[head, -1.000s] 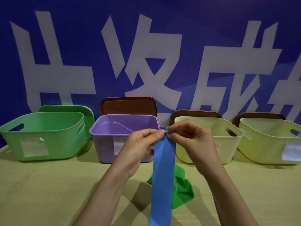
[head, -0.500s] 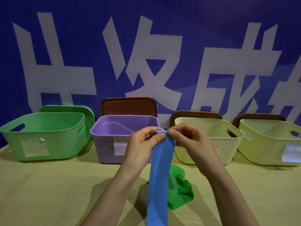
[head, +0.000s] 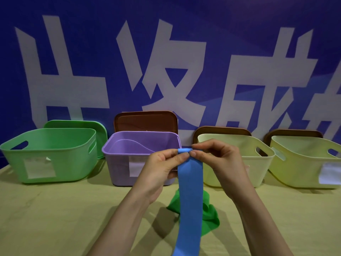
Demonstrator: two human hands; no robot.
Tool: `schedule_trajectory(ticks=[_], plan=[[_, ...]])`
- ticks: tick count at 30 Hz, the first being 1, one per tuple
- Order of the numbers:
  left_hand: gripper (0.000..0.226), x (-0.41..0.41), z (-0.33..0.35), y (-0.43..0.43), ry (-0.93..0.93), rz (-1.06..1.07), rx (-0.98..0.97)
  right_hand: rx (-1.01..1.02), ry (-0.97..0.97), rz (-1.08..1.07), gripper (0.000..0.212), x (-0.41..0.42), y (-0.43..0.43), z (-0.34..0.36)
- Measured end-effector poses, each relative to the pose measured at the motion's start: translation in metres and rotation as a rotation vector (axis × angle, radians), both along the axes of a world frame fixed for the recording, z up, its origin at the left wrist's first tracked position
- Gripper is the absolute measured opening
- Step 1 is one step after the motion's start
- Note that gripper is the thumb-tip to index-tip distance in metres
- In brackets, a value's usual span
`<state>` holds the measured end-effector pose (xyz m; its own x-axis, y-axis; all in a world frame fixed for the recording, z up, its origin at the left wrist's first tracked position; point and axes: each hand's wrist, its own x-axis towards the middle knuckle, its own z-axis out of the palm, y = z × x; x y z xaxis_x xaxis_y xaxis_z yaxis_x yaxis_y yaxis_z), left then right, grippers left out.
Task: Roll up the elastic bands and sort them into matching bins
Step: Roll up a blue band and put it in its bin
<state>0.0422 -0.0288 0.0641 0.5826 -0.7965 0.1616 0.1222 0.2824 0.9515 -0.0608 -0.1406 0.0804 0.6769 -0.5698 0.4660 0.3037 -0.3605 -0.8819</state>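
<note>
Two hands are seen in the head view, raised before a row of bins. A long flat blue elastic band [head: 190,200] is pinched at its top end by the left hand [head: 162,169] and the right hand [head: 221,163], thumbs and forefingers curled round a small rolled start (barely a turn or so). The remainder is let hang below the frame. A crumpled green elastic band [head: 210,218] is heaped on the yellowish table [head: 55,218] behind it. A green plastic bin [head: 46,163], a purple plastic bin [head: 118,163], a pale yellow plastic bin [head: 258,172] and a yellow-green plastic bin [head: 295,167] are lined up against a blue banner [head: 166,15].
</note>
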Motion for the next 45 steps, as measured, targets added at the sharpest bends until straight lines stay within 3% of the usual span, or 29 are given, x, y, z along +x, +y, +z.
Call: schedule_trajectory(ticks=[5,15,28,32,35,40,45], plan=[[0.023,-0.001,0.003,0.003,-0.039,-0.03,-0.031,0.01,-0.029,0.052,0.013,-0.001,-0.003,0.001],[0.019,-0.001,-0.001,-0.004,-0.001,0.077,-0.08,-0.058,0.09,0.008,0.036,0.004,-0.003,-0.005],[0.019,0.004,-0.005,-0.004,-0.189,0.179,-0.027,-0.001,0.167,0.135,0.032,-0.001,-0.013,-0.003],[0.025,0.002,-0.005,-0.005,-0.278,0.228,-0.039,0.01,0.176,0.132,0.019,0.002,-0.012,-0.005],[0.024,0.0,-0.005,-0.006,-0.213,0.228,-0.056,0.037,0.133,0.126,0.016,0.003,-0.012,-0.006],[0.017,0.0,-0.006,-0.004,-0.15,0.069,0.08,0.093,0.042,0.107,0.017,0.003,-0.011,-0.005],[0.016,-0.001,-0.005,-0.003,-0.138,0.103,0.087,0.092,-0.001,0.098,0.015,0.003,-0.011,-0.005]])
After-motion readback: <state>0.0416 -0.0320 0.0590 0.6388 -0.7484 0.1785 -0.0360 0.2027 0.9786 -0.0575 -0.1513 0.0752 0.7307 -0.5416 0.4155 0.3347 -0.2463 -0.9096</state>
